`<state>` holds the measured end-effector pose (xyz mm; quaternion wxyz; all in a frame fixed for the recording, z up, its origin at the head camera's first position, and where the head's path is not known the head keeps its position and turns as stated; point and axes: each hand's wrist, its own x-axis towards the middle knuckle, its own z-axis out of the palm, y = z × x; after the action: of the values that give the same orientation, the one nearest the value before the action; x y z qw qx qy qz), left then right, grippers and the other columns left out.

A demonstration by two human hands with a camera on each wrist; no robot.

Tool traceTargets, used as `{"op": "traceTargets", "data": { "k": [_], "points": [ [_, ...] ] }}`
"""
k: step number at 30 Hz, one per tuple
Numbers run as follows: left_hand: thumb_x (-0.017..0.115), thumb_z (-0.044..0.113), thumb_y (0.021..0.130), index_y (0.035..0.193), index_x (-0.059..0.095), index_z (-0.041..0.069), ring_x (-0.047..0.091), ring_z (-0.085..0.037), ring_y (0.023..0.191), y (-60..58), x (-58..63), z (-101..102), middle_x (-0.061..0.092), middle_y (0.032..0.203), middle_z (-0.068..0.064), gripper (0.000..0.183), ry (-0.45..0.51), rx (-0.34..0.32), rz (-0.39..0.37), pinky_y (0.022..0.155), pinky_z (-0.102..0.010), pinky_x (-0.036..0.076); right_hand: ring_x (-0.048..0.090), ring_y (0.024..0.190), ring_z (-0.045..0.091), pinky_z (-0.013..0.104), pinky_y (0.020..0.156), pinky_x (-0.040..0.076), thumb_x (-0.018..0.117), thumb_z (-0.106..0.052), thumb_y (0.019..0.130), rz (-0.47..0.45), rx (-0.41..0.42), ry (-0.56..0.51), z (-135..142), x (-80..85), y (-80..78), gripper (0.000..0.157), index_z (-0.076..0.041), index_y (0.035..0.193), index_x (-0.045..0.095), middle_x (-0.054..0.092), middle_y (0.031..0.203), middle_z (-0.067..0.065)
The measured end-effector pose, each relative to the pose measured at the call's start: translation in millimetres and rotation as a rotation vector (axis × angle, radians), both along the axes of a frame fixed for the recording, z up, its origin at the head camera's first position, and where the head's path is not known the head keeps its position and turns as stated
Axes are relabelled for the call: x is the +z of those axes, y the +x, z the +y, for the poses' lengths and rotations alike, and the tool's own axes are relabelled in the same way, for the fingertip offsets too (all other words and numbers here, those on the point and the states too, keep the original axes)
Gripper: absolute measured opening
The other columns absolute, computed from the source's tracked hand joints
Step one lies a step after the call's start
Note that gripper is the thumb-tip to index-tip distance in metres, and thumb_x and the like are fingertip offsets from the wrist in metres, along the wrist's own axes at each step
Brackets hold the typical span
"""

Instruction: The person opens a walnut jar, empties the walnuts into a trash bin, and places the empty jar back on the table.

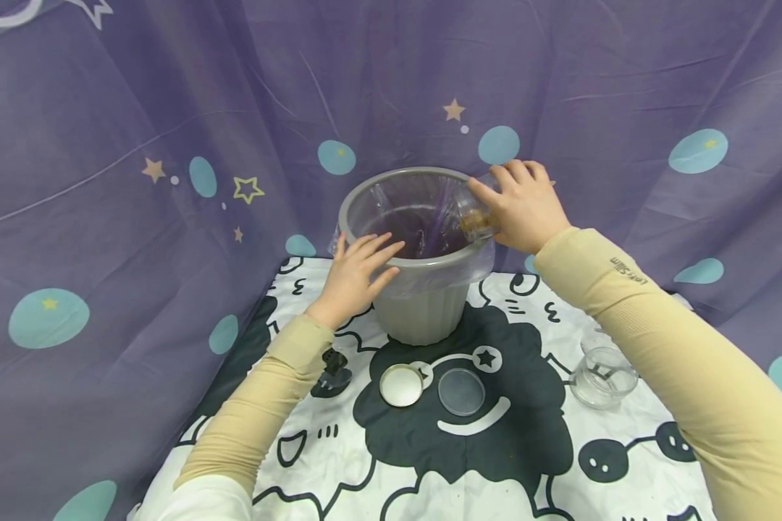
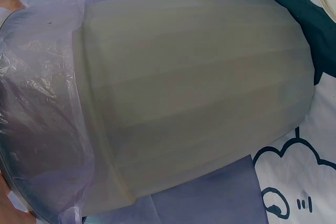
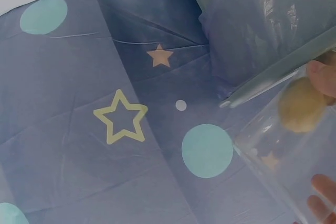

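A grey trash bin (image 1: pixel 423 307) stands upright, lined with a clear purplish plastic bag (image 2: pixel 42 87). My right hand (image 1: pixel 526 206) grips a clear jar (image 3: pixel 262 153) tipped on its side at the bin's right rim, its mouth toward the opening. Inside the jar is a yellowish-brown lump (image 3: pixel 302 106), its kind unclear. On the near left, my left hand (image 1: pixel 355 282) touches the bin's rim with its fingers spread and mostly straight. The left wrist view shows the bin's ribbed side and bits of the fingers at the rim.
On the black-and-white patterned cloth lie a gold-rimmed lid (image 1: pixel 401 385) and a clear round lid (image 1: pixel 461 392). A second clear jar (image 1: pixel 603 378) stands at the right, near my right forearm. A small black object (image 1: pixel 332 369) lies left. A purple curtain (image 1: pixel 397 87) hangs behind.
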<state>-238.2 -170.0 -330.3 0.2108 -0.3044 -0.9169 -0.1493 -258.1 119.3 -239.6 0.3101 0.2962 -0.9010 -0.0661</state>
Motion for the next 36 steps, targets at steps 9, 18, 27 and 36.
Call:
{"op": "traceTargets", "data": {
  "k": [9, 18, 27, 36],
  "points": [
    [0.051, 0.037, 0.094, 0.136, 0.048, 0.024, 0.040, -0.028, 0.131, 0.0, 0.1, 1, 0.045, 0.143, -0.005, 0.044, -0.005, 0.012, -0.012, 0.111, -0.064, 0.010, 0.048, 0.110, 0.039, 0.054, 0.094, 0.037, 0.082, -0.020, 0.053, 0.020, 0.012, 0.028, 0, -0.3, -1.8, 0.083, -0.015, 0.129, 0.050, 0.055, 0.119, 0.023],
    [0.051, 0.037, 0.094, 0.136, 0.048, 0.024, 0.040, -0.028, 0.131, -2.0, -0.9, 4, 0.046, 0.142, -0.006, 0.044, -0.004, 0.017, -0.012, 0.111, -0.064, 0.009, 0.048, 0.105, 0.038, 0.054, 0.093, 0.037, 0.075, -0.010, 0.059, 0.058, 0.054, 0.059, -2, 0.0, -3.8, 0.071, -0.014, 0.126, 0.052, 0.055, 0.114, 0.021],
    [0.051, 0.037, 0.094, 0.136, 0.049, 0.024, 0.040, -0.028, 0.131, -2.0, -0.4, 3, 0.046, 0.142, -0.006, 0.045, 0.005, 0.019, -0.011, 0.111, -0.064, 0.010, 0.049, 0.107, 0.035, 0.052, 0.097, 0.036, 0.067, 0.000, 0.071, 0.124, 0.056, 0.210, -14, 3.8, -4.4, 0.061, -0.020, 0.126, 0.053, 0.056, 0.115, 0.019],
    [0.052, 0.037, 0.093, 0.135, 0.049, 0.024, 0.042, -0.029, 0.129, -1.6, -0.7, 3, 0.047, 0.141, -0.006, 0.044, 0.013, 0.006, 0.004, 0.110, -0.065, 0.010, 0.047, 0.116, 0.033, 0.049, 0.106, 0.031, 0.070, -0.002, 0.072, 0.185, 0.023, 0.353, -22, 1.4, -1.2, 0.064, -0.021, 0.130, 0.049, 0.054, 0.125, 0.018]
  ]
}}
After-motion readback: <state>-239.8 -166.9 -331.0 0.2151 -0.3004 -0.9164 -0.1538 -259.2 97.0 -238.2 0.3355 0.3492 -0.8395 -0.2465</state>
